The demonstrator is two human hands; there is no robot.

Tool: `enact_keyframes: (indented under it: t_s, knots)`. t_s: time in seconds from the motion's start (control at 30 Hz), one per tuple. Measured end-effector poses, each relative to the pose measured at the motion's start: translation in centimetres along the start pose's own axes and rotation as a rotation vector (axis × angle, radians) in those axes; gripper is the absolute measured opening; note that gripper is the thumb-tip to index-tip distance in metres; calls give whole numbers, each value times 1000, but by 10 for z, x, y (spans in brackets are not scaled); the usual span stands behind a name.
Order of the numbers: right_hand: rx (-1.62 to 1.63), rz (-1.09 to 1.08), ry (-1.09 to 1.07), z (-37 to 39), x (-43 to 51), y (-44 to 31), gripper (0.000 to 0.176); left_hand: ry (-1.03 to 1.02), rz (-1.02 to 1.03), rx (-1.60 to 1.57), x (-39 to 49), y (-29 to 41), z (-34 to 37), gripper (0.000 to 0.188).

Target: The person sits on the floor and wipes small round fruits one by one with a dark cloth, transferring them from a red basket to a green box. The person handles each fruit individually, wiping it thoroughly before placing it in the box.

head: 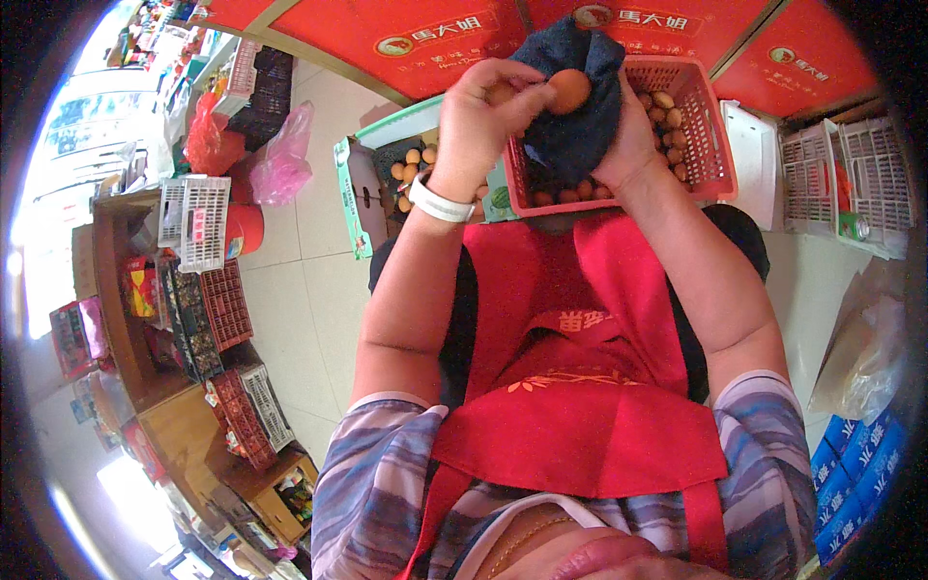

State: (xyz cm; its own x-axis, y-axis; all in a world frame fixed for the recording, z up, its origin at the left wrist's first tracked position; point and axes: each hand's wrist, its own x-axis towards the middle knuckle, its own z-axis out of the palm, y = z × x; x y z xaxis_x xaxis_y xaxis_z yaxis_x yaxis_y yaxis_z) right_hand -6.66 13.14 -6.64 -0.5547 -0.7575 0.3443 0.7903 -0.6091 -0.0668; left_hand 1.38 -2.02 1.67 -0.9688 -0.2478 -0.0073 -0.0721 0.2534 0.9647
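Observation:
My left hand point(478, 116), with a white band point(442, 201) at its wrist, pinches a brown egg point(570, 92) between thumb and fingers. The egg lies against a dark blue cloth point(580, 141), which my right hand point(634, 141) grips from the other side. Both hands are above a red plastic basket point(714, 138) that holds several brown eggs point(674, 138). The cloth and my hands hide part of its inside. To the left, partly behind my left forearm, a green printed carton point(353, 206) contains more eggs point(412, 156).
Red printed panels point(449, 43) stand just beyond the basket. A white box point(750, 159) and white plastic baskets point(812, 177) are at the right. A shelf unit point(119, 290), a red bucket point(245, 230) and a pink plastic bag point(284, 163) line the left. Blue packs point(852, 471) sit lower right.

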Motion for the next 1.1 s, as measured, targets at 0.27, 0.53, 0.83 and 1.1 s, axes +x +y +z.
enact_keyframes:
  t_s: [0.27,0.53,0.83,1.1]
  knots:
    - [-57,26,203,12,-7,1,67,-4,398,490,6,-15,14,44]
    - [-105,-5,341,17,-5,0,66,-112,413,317,18,-31,9,35]
    - [-17,5,225,4,-11,-8,63,63,510,616,-2,0,19,42]
    - [-153,-62,374,25,-4,-5,64,-141,484,322,7,-18,11,39]
